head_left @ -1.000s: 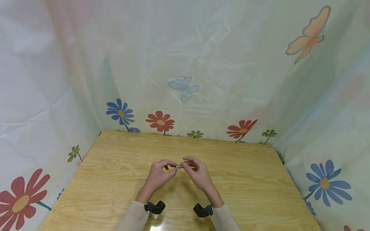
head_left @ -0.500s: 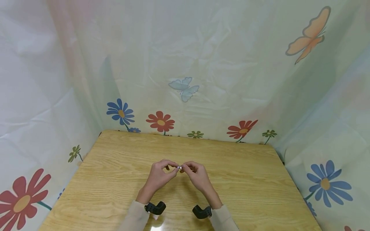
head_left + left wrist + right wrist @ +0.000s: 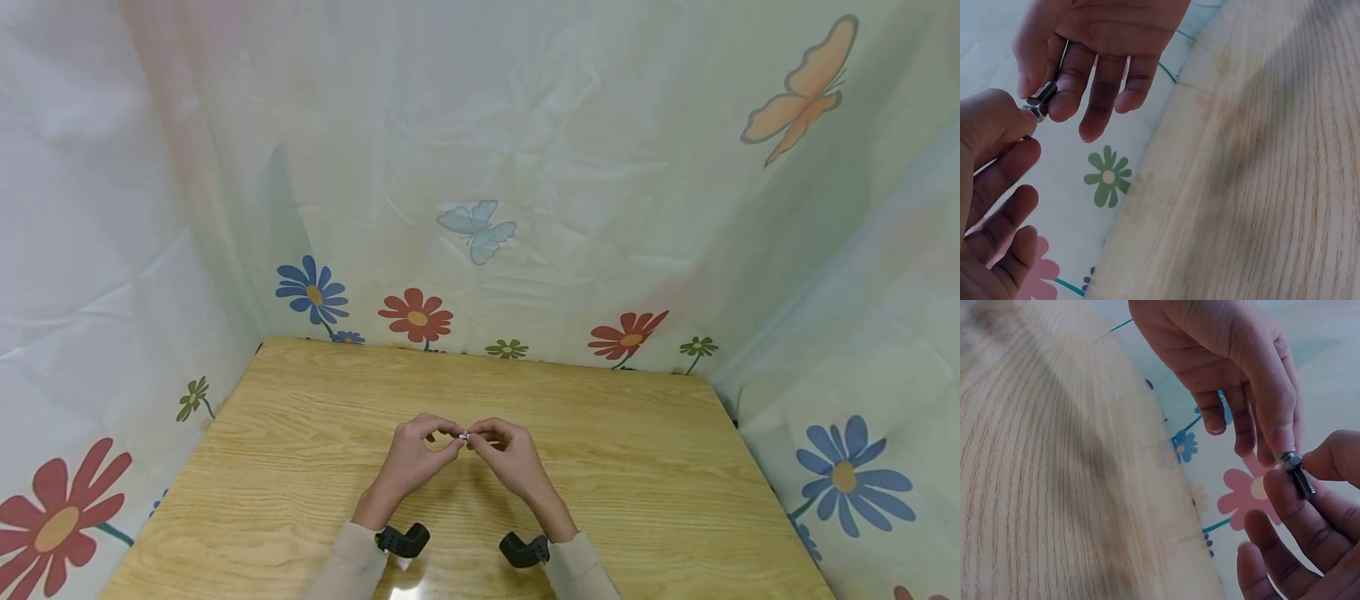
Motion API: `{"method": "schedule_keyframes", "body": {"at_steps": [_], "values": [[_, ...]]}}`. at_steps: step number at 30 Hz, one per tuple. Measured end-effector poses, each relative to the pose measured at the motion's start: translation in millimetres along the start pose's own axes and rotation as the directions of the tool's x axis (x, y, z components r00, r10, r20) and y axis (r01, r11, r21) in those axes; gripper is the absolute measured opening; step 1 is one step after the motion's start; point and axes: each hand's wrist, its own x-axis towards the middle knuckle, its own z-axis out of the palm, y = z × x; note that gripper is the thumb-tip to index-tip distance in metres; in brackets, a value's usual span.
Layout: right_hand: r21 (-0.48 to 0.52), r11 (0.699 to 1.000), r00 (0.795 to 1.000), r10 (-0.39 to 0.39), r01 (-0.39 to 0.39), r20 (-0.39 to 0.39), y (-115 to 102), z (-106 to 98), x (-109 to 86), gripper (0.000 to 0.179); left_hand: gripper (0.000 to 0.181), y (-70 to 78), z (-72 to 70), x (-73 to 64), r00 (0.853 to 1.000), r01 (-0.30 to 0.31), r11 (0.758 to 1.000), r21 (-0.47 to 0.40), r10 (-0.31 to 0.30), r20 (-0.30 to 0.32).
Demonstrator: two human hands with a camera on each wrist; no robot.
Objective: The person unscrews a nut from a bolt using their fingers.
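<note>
A small metal bolt (image 3: 1302,484) with a nut (image 3: 1295,462) on its thread is held above the table, between both hands. My left hand (image 3: 417,454) pinches the head end between thumb and forefinger, and that end is mostly hidden by the fingertips. From the other side, my right hand (image 3: 515,456) has its thumb and forefinger pinched about the nut. In the left wrist view, the dark thread (image 3: 1047,91) sticks out between the right hand's fingers. The other fingers of both hands are loosely bent and away from the metal.
A wood-grain table (image 3: 637,467) lies under the hands. Behind it and at both sides hangs a pale curtain (image 3: 585,183) printed with flowers and butterflies. Each wrist wears a black camera mount, the left one (image 3: 402,540) and the right one (image 3: 525,550).
The right forefinger, lifted off a second ago, has come down beside the thumb at the nut. The right fingertips have shifted slightly left; the left hand has stayed nearly still.
</note>
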Motion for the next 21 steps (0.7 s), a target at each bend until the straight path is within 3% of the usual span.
{"method": "schedule_keyframes", "body": {"at_steps": [8,16,21], "values": [[-0.036,0.999,1.0,0.001,-0.001,-0.007,-7.7,1.7,-2.7,0.009,0.013,3.2,-1.7,0.4,0.997,0.074,0.997,-0.01,-0.074,0.031],[-0.026,0.999,0.999,-0.036,0.037,0.02,-0.1,-0.9,-1.7,0.019,0.01,0.5,-1.4,-1.2,0.996,0.084,0.996,-0.003,-0.084,0.031],[-0.008,0.999,0.999,-0.041,0.041,-0.005,-1.1,-4.7,-1.8,0.028,0.009,0.9,-1.8,0.4,0.995,0.098,0.995,-0.012,-0.097,0.032]]}}
